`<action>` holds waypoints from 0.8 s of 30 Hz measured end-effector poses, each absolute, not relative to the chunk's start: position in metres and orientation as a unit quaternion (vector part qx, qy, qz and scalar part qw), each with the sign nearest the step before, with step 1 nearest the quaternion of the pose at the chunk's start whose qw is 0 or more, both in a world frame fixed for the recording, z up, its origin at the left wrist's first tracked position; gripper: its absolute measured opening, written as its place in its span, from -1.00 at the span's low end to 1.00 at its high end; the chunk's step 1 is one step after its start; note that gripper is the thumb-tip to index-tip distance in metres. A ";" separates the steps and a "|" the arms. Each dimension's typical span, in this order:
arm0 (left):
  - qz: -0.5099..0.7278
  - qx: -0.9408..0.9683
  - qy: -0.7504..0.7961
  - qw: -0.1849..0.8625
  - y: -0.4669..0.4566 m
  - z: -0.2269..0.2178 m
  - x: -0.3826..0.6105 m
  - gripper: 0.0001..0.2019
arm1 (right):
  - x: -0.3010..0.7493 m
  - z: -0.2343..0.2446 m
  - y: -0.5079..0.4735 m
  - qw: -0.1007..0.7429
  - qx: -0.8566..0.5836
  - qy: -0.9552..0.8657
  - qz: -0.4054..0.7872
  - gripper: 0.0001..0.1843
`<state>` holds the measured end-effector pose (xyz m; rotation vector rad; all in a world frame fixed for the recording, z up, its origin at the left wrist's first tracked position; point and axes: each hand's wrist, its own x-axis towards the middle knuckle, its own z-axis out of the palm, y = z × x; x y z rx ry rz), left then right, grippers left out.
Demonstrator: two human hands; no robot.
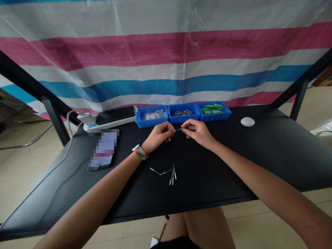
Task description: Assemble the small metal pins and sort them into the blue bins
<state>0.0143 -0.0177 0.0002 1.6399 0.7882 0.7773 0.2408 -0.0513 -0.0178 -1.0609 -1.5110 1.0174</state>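
Over the black table, my left hand and my right hand meet just in front of three blue bins. Both are pinched closed on one thin metal rivet held level between them. A woven band sits on my left wrist. Several more rivets lie loose on the table nearer to me. The middle bin holds metal rivets, the left bin clear small parts, the right bin green parts.
A phone lies at the left. Behind it is a power strip with another phone, a white plug and a cable. A white round object rests at the right. A striped tarp hangs behind; black frame legs stand at both sides.
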 end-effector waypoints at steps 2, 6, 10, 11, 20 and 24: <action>0.331 0.692 0.332 0.549 -0.018 0.001 0.014 -0.83 | 0.241 -0.018 -0.051 0.493 -0.437 -0.621 0.425 -0.70; 0.339 0.685 0.330 0.554 -0.019 0.003 0.015 -0.81 | 0.243 -0.014 -0.052 0.479 -0.434 -0.624 0.439 -0.74; 0.342 0.684 0.324 0.557 -0.019 0.004 0.015 -0.77 | 0.244 -0.010 -0.053 0.455 -0.425 -0.648 0.439 -0.73; 0.342 0.685 0.322 0.557 -0.018 0.004 0.015 -0.76 | 0.243 -0.010 -0.053 0.452 -0.426 -0.651 0.436 -0.71; 0.348 0.673 0.317 0.571 -0.017 -0.001 0.015 -0.72 | 0.240 -0.011 -0.055 0.486 -0.423 -0.631 0.432 -0.66; 0.341 0.676 0.310 0.575 -0.017 0.000 0.015 -0.82 | 0.240 -0.012 -0.055 0.497 -0.435 -0.637 0.397 -0.70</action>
